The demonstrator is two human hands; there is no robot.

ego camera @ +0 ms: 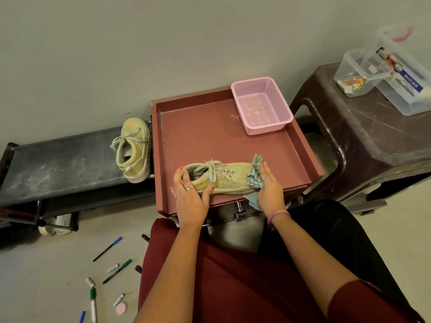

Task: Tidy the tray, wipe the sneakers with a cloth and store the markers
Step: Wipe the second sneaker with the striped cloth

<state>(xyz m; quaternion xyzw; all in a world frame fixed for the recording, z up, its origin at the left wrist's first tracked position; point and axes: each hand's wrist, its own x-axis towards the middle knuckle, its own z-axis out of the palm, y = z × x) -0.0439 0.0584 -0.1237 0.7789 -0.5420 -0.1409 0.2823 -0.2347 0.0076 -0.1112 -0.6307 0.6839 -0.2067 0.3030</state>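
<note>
A yellow-green sneaker [227,177] lies on its side near the front edge of the reddish-brown tray [198,127]. My left hand [190,193] grips its heel end, thumb on the sole. My right hand [269,185] presses a checked grey-green cloth [255,173] against the toe. The second sneaker [133,150] stands on the dark bench left of the tray. Several markers and pens [109,271] lie scattered on the floor at the lower left, among them a green-capped marker [93,301].
An empty pink mesh basket [262,106] sits in the tray's far right corner. A brown plastic stool [363,141] on the right carries clear plastic boxes [356,73]. A pink round lid [121,308] lies on the floor. My lap in red cloth fills the foreground.
</note>
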